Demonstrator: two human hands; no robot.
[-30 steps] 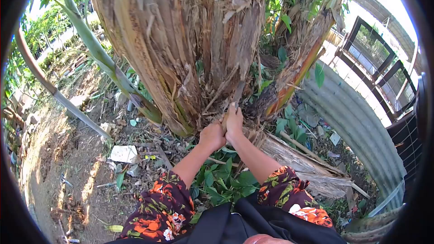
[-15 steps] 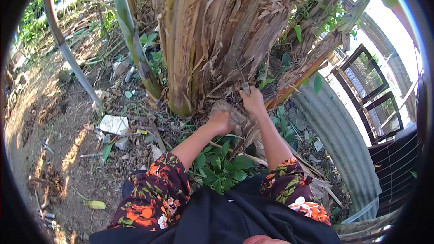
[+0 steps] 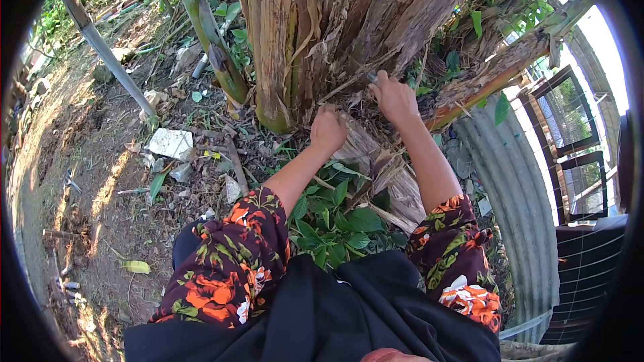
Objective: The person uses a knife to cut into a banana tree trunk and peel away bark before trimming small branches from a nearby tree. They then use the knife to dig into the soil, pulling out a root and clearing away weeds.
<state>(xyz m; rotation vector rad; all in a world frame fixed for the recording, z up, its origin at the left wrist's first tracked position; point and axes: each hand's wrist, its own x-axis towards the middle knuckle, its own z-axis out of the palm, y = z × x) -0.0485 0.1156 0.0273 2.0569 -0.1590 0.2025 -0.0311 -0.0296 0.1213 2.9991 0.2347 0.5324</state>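
Note:
My right hand (image 3: 396, 99) is closed around the handle of a tool (image 3: 372, 76), whose small grey end shows above my fingers; its blade is hard to make out against the bark. My left hand (image 3: 329, 129) is closed at the foot of the thick, shaggy plant trunk (image 3: 349, 20), among dry fibres; what its fingers hold is hidden. Between and below my hands lies a pale, dry, split stump piece (image 3: 386, 167). Green leaves (image 3: 332, 224) grow just beneath it.
A slim green stem (image 3: 211, 33) and a thinner grey one (image 3: 107, 53) rise at left. A white stone (image 3: 171, 144) lies on the soil. At right are a leaning trunk (image 3: 496, 77), corrugated metal sheet (image 3: 513, 208) and dark frames (image 3: 563, 114).
Both hands have moved forward, up in the view, with my arms stretched further. My right hand still holds the tool. The view has shifted, so the trunk looks nearer.

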